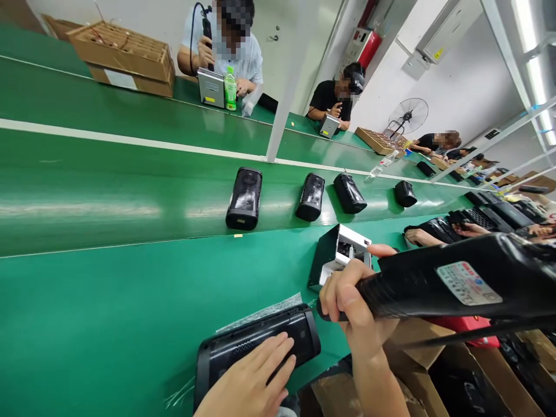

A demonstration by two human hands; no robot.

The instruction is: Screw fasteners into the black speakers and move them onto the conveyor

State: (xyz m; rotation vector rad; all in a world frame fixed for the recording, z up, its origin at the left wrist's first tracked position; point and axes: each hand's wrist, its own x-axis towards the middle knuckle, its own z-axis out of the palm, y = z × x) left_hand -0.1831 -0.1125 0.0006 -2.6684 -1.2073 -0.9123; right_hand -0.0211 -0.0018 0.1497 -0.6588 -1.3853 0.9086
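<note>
A black box-shaped speaker in shiny wrap lies on the green bench nearest me. My left hand rests flat on its upper face, fingers stretched out. Wrapped round a black electric screwdriver with a white label is my right hand. The screwdriver's thin tip points at the speaker's right end; whether it touches I cannot tell. A strip of clear plastic film shows along the speaker's far side. Just beyond my right hand stands a black and white screw feeder.
Several similar speakers, including one speaker, stand on the green conveyor belt ahead. Open cardboard boxes are at lower right. A co-worker's hand is farther right. Across the belt, people sit near a cardboard carton and a green bottle.
</note>
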